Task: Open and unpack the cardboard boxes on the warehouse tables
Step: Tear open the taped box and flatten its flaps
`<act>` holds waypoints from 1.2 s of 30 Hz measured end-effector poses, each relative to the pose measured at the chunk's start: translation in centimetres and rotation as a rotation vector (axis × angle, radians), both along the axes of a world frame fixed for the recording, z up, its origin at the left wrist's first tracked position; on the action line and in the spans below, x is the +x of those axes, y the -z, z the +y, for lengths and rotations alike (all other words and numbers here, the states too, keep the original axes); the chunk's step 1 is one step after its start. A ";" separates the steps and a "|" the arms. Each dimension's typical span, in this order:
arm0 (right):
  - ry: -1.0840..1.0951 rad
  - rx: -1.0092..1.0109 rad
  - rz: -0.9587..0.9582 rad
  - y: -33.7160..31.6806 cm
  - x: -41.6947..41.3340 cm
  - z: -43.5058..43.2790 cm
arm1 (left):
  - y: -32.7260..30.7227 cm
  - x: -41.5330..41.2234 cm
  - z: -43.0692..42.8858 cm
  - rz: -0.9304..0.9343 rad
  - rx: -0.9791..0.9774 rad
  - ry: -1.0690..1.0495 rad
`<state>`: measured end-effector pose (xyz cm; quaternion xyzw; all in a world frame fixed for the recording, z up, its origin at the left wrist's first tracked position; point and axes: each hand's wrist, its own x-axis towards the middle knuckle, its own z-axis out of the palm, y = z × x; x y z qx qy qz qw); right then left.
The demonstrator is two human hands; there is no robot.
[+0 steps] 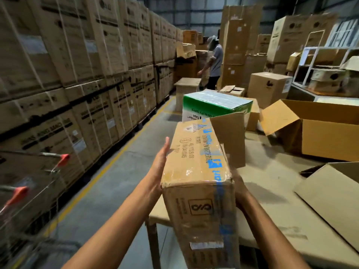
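Fingers (164, 150) of the left hand (157, 167) press straight against the taped cardboard box (194, 162); right hand (240, 192) sits opposite, its grip hidden; long axis runs forward between them

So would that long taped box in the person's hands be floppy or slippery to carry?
Probably stiff: the box holds its shape squeezed between the left hand and right hand. Its shiny clear tape may be a bit slippery under a flat palm. The loose flap at the far end could swing about.
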<state>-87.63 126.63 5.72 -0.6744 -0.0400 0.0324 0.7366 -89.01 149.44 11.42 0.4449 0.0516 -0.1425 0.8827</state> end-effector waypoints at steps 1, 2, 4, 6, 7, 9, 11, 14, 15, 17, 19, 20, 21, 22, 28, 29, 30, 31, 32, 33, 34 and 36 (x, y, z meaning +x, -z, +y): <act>-0.003 -0.041 -0.022 0.4 0.6 0.1 | 0.0 -0.2 -0.1 -0.045 0.004 -0.027; -0.018 -0.098 -0.045 -0.3 0.4 0.3 | 0.4 -0.1 0.1 -0.068 -0.030 -0.023; -0.018 -0.124 -0.063 -1.4 0.8 0.4 | 1.1 0.2 0.3 -0.083 -0.132 0.034; -0.024 -0.179 -0.075 -2.6 0.7 0.1 | 2.4 0.5 0.1 -0.021 -0.146 0.071; -0.022 -0.216 -0.098 -2.5 1.1 -0.2 | 2.9 0.6 0.1 0.043 -0.110 0.049; 0.026 -0.264 -0.128 -1.6 1.5 -1.0 | 3.8 1.2 -0.2 0.150 -0.033 0.020; 0.069 -0.307 -0.151 -1.1 1.7 -1.7 | 3.8 2.1 0.1 0.203 0.059 0.014; 0.144 -0.404 -0.216 -1.3 1.4 -1.7 | 3.0 3.1 0.4 0.180 0.219 0.023; 0.162 -0.453 -0.227 -1.4 1.4 -1.5 | 3.0 3.3 0.4 0.158 0.279 0.007; 0.180 -0.601 -0.242 -1.2 1.4 -1.3 | 4.4 3.8 0.9 0.113 0.431 -0.051; 0.145 -0.802 -0.250 -0.7 1.2 -1.1 | 7.1 3.5 1.1 0.106 0.566 -0.083; 0.122 -0.905 -0.249 -0.2 1.0 -1.0 | 8.3 2.8 0.9 0.122 0.600 -0.075; 0.112 -1.001 -0.249 0.3 0.7 -0.9 | 9.2 1.9 0.4 0.142 0.628 -0.065; 0.115 -1.078 -0.255 0.9 0.7 -0.7 | 9.8 1.1 -0.2 0.154 0.635 -0.055; 0.126 -1.325 -0.299 3.2 0.7 0.8 | 10.0 1.1 -2.4 0.088 0.659 -0.079; 0.111 -1.346 -0.294 3.8 0.7 1.0 | 9.8 1.0 -2.6 0.041 0.674 -0.076; 0.110 -1.352 -0.286 4.2 0.8 1.2 | 9.7 1.0 -2.6 -0.025 0.720 -0.067; 0.129 -1.352 -0.290 4.2 0.9 1.3 | 9.7 1.0 -2.6 -0.097 0.778 -0.050; 0.159 -1.353 -0.309 4.0 1.2 1.4 | 9.6 0.9 -2.6 -0.172 0.827 -0.040; 0.195 -1.352 -0.341 3.5 1.4 1.3 | 9.4 0.9 -2.7 -0.215 0.830 -0.039; 0.235 -1.346 -0.382 2.9 1.6 1.3 | 9.1 0.9 -2.7 -0.235 0.794 -0.055; 0.318 -1.306 -0.490 1.5 1.6 1.0 | 8.4 1.1 -2.7 -0.170 0.577 -0.124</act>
